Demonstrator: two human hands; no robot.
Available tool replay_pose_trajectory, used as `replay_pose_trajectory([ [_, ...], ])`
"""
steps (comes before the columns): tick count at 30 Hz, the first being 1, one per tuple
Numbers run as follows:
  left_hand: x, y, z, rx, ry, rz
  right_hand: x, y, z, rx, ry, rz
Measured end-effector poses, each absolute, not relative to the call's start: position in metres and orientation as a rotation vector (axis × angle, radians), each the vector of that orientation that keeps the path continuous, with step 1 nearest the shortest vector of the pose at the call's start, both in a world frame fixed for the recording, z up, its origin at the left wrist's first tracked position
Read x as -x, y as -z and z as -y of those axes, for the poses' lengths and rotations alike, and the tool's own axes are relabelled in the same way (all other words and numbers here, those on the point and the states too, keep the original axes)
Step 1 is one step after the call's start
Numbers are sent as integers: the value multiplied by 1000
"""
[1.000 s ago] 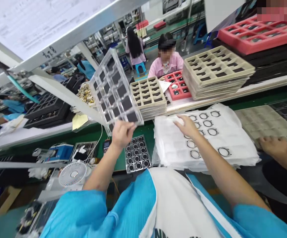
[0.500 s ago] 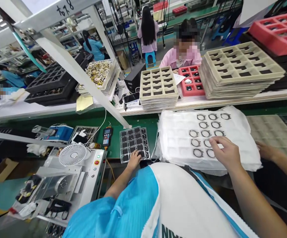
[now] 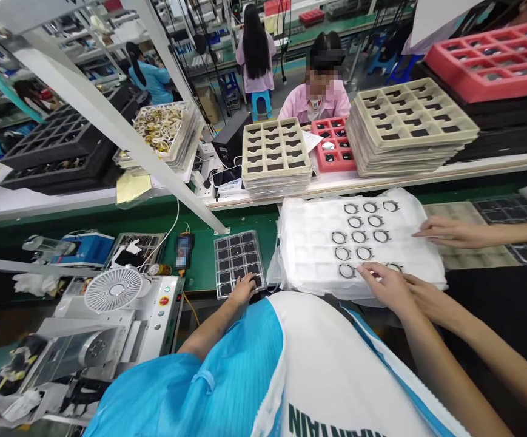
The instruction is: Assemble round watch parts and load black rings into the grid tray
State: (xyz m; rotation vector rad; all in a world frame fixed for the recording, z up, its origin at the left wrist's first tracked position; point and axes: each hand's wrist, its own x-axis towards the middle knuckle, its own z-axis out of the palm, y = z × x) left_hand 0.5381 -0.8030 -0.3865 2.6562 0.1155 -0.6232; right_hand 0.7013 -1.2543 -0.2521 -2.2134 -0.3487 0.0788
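Note:
My left hand [image 3: 244, 287] rests with spread fingers on the lower right part of a clear tray with black compartments [image 3: 236, 255]. My right hand [image 3: 384, 285] reaches over the lower edge of a white-covered tray [image 3: 311, 233]. Its thumb and forefinger come together beside a dark ring-shaped watch case [image 3: 347, 271]; whatever they pinch is too small to make out. Several more such rings lie in rows on the white cover. Close behind my right hand is another person's hand [image 3: 427, 294], and that person's other hand [image 3: 454, 232] is over the cover's right edge.
A small fan [image 3: 113, 289] stands on a machine at the left, near a handheld keypad device [image 3: 184, 250]. Stacked beige trays [image 3: 413, 115] and a red tray [image 3: 331, 159] line the shelf ahead. A slanted white post [image 3: 122, 130] crosses the left side. A person in pink sits opposite.
My right hand has moved down and left to the lowest row of rings. Both of the co-worker's hands now reach over the white tray. The whole view has shifted slightly.

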Motion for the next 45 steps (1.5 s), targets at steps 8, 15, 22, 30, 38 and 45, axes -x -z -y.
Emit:
replay_pose_trajectory([
  [8, -556, 372, 796, -2635, 710, -110, -703, 248, 1268, 2225, -115, 328],
  [15, -575, 341, 817, -2640, 255, -286, -721, 257, 1289, 2372, -176, 269],
  [22, -652, 244, 953, -2463, -209, 515, -733, 257, 1287, 2714, -504, 553],
  [30, -719, 246, 1082, -2844, 606, 870, -762, 254, 1285, 2657, -778, 837],
  [38, -726, 239, 1051, -2601, 678, 661, -768, 253, 1295, 2468, -776, 808],
  [45, -734, 225, 1044, -2660, 403, 383, -764, 245, 1295, 2401, -823, 718],
])
